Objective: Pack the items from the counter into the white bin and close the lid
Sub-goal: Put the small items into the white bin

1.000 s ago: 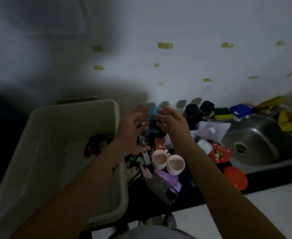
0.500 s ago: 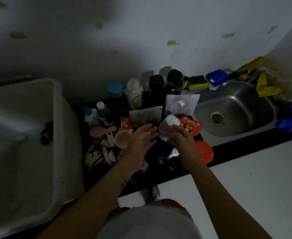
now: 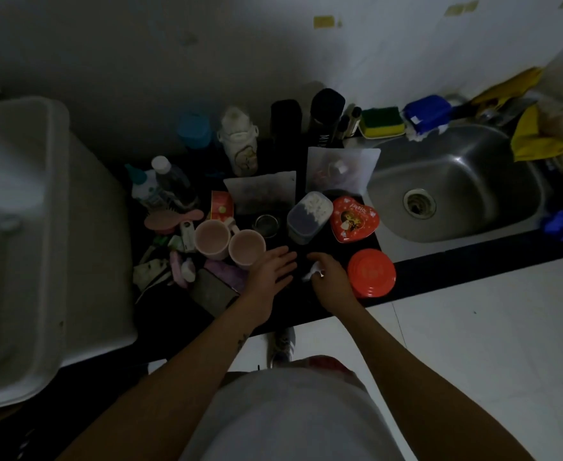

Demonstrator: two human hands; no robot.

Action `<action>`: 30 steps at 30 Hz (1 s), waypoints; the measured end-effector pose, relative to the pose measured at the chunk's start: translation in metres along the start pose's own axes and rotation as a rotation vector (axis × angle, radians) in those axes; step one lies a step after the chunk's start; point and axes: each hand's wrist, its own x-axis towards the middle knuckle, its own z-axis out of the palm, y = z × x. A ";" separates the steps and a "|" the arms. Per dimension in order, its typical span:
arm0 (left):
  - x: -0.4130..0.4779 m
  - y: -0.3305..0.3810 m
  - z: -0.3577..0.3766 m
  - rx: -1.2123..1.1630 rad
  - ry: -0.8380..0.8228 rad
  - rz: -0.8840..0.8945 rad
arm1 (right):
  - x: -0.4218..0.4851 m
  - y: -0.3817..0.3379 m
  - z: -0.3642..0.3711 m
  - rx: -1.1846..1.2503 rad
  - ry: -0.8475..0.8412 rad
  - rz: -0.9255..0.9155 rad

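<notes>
The right hand (image 3: 331, 281) pinches a small white scrap (image 3: 312, 271) at its fingertips, low over the dark counter (image 3: 439, 271). The left hand (image 3: 273, 269) lies spread just beside it. The white bin (image 3: 57, 227) stands well beyond the left hand, past two pink cups (image 3: 246, 249) near its outer edge. I'd say such a light pinch could drop the scrap into the clutter on the way across, or a forearm could tip a cup.

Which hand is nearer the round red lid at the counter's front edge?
Right. The right hand sits just left of the round red lid; the left hand lies open farther left, beside the pink mugs.
</notes>
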 end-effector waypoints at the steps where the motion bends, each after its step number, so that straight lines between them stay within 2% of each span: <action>1: 0.001 -0.003 -0.001 -0.002 0.012 -0.004 | 0.003 0.003 0.004 -0.057 -0.012 -0.029; 6: 0.003 -0.010 -0.008 -0.008 0.050 -0.030 | 0.015 0.007 0.014 -0.342 0.052 -0.138; 10: 0.004 -0.012 -0.014 -0.001 0.061 -0.042 | 0.017 0.011 0.016 -0.574 0.036 -0.227; 16: 0.004 -0.016 -0.017 0.023 0.056 -0.040 | 0.017 0.018 0.017 -0.766 -0.001 -0.145; 20: 0.002 -0.014 -0.015 0.048 0.039 -0.017 | 0.019 0.022 0.020 -0.619 -0.057 -0.162; 26: -0.002 -0.009 -0.017 0.009 0.062 0.009 | 0.005 -0.012 0.016 0.224 -0.048 0.004; 30: -0.002 -0.003 -0.019 -0.044 0.052 0.050 | -0.005 -0.040 0.008 0.379 -0.085 -0.090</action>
